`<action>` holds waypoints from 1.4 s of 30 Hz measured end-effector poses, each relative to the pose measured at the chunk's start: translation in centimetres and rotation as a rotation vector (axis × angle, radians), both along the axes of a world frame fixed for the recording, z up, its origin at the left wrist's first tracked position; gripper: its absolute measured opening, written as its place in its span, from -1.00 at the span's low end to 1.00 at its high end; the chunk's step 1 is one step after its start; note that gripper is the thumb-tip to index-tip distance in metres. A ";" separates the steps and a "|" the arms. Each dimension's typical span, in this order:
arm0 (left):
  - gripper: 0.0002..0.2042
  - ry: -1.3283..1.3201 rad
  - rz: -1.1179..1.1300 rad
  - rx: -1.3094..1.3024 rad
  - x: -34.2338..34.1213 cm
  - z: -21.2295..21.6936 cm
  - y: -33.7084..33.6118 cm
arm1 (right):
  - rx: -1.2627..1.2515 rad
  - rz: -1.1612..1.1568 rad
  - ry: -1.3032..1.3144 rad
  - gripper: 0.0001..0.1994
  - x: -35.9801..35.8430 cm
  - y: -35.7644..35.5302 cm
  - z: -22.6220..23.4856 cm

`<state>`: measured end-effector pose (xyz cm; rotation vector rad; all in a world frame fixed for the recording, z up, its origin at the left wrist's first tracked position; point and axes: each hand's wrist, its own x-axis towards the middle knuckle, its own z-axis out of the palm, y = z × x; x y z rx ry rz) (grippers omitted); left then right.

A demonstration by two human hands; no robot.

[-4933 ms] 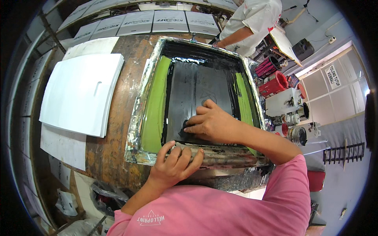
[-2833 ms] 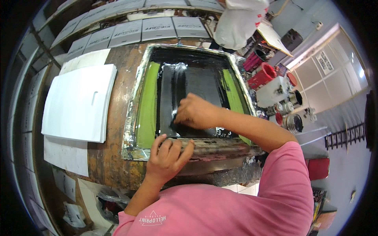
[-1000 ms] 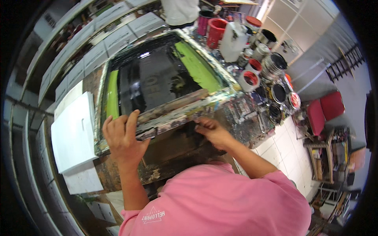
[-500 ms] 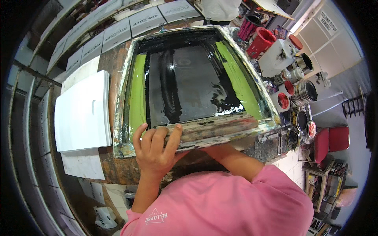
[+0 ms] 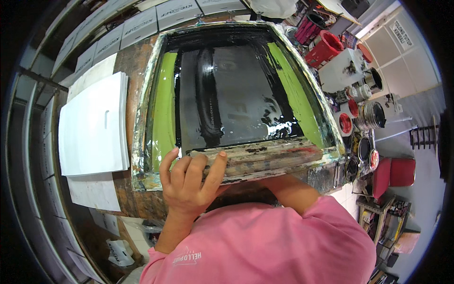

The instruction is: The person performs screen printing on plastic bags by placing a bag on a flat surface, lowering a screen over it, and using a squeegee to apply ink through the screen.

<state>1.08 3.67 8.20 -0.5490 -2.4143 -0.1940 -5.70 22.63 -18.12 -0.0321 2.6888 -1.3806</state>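
A screen printing frame (image 5: 141, 128) lies in front of me, its mesh dark with wet black ink (image 5: 206, 94) and bordered by green strips (image 5: 163, 104) on both sides. Along its near inner edge rests a wooden squeegee (image 5: 269, 160), stained with old ink. My left hand (image 5: 189, 182) is closed over the near left edge of the frame, its fingers bent over the left end of the squeegee. My right forearm (image 5: 295, 194) reaches under the frame's near side, and the frame hides the right hand.
Stacked white sheets (image 5: 90, 128) lie left of the frame on the brown wooden table (image 5: 132, 61). White boxes (image 5: 139, 22) line the far side. Paint tubs, including a red bucket (image 5: 324, 48), and a white jerrycan (image 5: 341, 68) crowd the right. A red chair (image 5: 402, 171) stands beyond.
The whole view has shifted slightly. Compared with the paper stack, the frame's near edge appears a little raised or closer to me. My left hand keeps its hold, and the right hand stays hidden.
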 end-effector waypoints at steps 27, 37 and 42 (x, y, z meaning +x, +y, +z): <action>-0.29 -0.090 -0.004 0.061 -1.9 6.1 0.2 | 0.109 -0.019 0.038 -0.63 -10.7 -0.9 -0.6; -0.31 -0.076 0.014 0.064 -1.4 5.7 0.4 | -0.073 0.074 0.076 -0.63 -4.6 -0.1 3.2; -0.33 -0.074 0.006 0.068 -1.6 5.7 0.5 | -0.023 0.055 0.114 -0.62 -7.7 -0.5 3.3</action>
